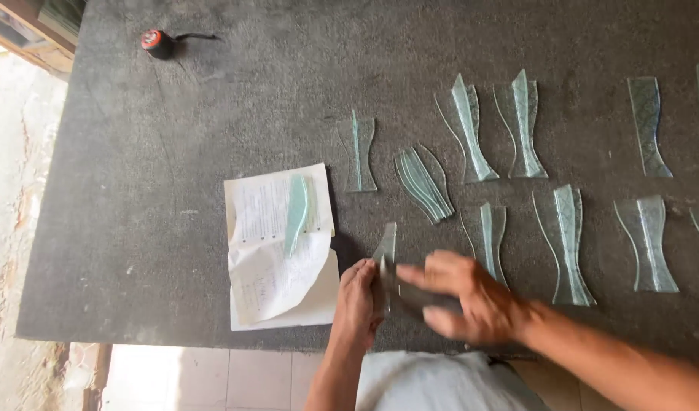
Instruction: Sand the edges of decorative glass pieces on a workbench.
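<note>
Hands: your left hand (357, 293) and right hand (463, 297) are meeting at the near edge of the dark table (174, 228), just right of the paper sheets (277, 243).
Left hand: you are pinching the near end of a narrow glass strip (385, 255), fingers closed on it.
Right hand: you are laying spread fingers across toward the strip from the right; motion blur is hiding whether they are touching it, so I cannot tell what they are gripping.
Strip axis: it is running near to far, tipped up on edge, its far end pointing away from you.
Nearer hand: your left, already on it.
Neighbours: a curved glass piece (492, 240) is lying just beside your right hand, and a fan of strips (424, 183) is sitting farther off.
On the paper: a pale green curved piece (296, 213) is resting, apart from both hands.
Far left: a small red-and-black tool (156, 43) is lying well apart.
</note>
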